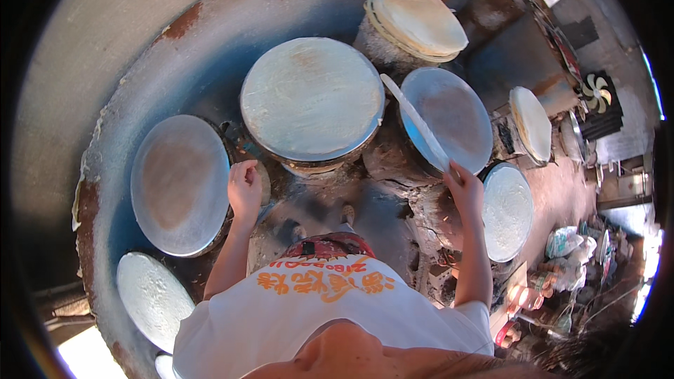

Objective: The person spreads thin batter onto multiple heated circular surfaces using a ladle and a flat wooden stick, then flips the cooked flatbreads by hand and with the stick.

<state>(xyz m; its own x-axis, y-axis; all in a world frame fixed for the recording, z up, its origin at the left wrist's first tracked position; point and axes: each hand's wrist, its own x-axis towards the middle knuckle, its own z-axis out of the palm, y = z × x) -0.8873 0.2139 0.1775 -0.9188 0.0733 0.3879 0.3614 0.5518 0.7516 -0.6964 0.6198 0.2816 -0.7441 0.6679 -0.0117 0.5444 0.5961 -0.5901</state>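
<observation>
My right hand (463,186) is closed on the lower end of a long, pale, flat spatula (420,126). The blade slants up and left over a round griddle (449,116) with a brownish middle and bluish rim. I cannot tell whether it touches the surface. My left hand (243,186) has its fingers curled together between two griddles; what they hold, if anything, is hidden. A rounded tan thing (265,182) shows just beside it. Left of that hand is a bare-looking griddle (175,186). Ahead, a pale sheet of batter (312,95) covers the large middle griddle.
A stack of thin round flatbreads (418,17) stands at the far right, with another round stack (530,125) beyond. Pale-coated griddles (507,212) lie right and lower left (154,298). A curved wall (182,24) surrounds the left side. A fan (597,93) and bags (565,242) are farther right.
</observation>
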